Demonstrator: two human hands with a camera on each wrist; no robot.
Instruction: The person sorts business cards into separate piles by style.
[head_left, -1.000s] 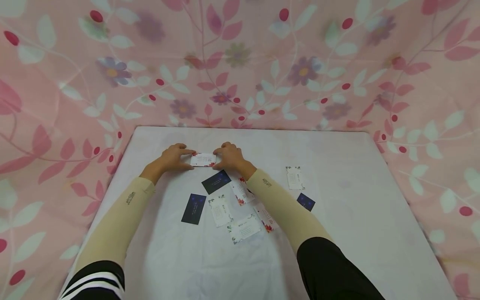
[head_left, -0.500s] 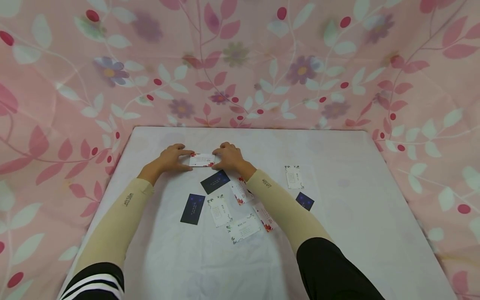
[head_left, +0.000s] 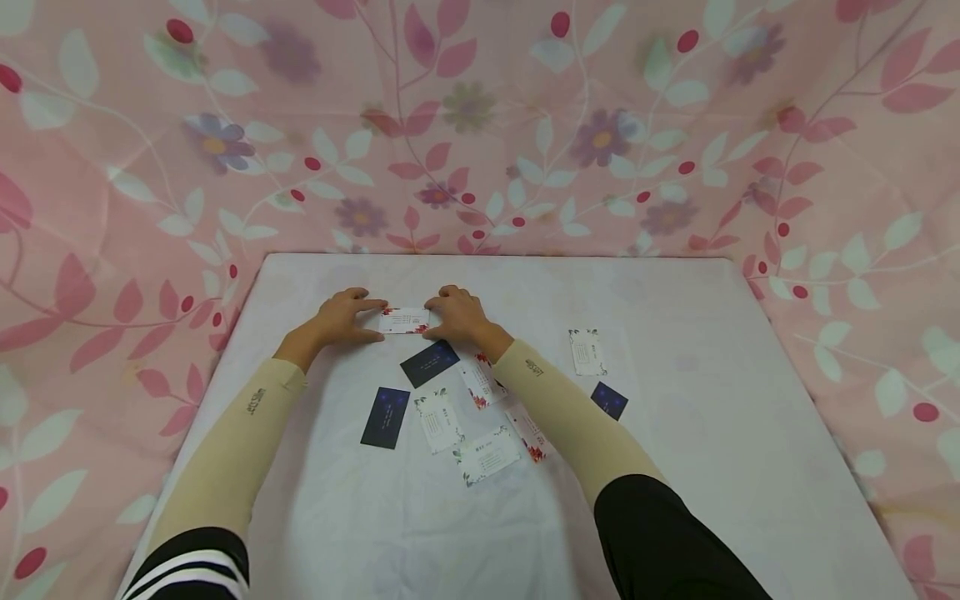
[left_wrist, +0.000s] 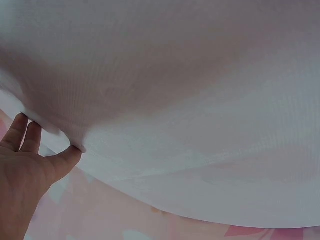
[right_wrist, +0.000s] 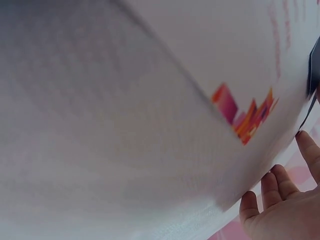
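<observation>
Left hand's grip (head_left: pixel 333 318) is pinching the left end of the held card (head_left: pixel 405 321): index tip at the far corner, thumb at the near one, card's short side between. Left dark card (head_left: pixel 385 418) is lying alone on the near side. Held card, white with red flowers, is lying flat toward the far edge of the tabletop (head_left: pixel 712 433), left of centre, between both hands. Can't tell if it's one card or a thin stack.

Step, my read: both hands are squaring it up by its short ends. Next move is calling for even pressure from both sides, so it isn't skewing, and some care around the second dark card (head_left: pixel 430 364), which is sitting tilted just on the near side.

Continuing right: first leafy card (head_left: pixel 439 421), near side. Right hand's grip (head_left: pixel 459 315) is mirroring the left, index and thumb clamping the card's right end. Nearer, a red-flowered card (head_left: pixel 480 387) is lying partly hidden by the right sleeve (head_left: pixel 577 417); second leafy card (head_left: pixel 487 456) and another red-flowered card (head_left: pixel 527 433) are lying nearer again. Past the sleeve, third leafy card (head_left: pixel 587 352) and a blue card (head_left: pixel 610 401).

Containers: none showing; cards are just lying out on the tabletop.
</observation>
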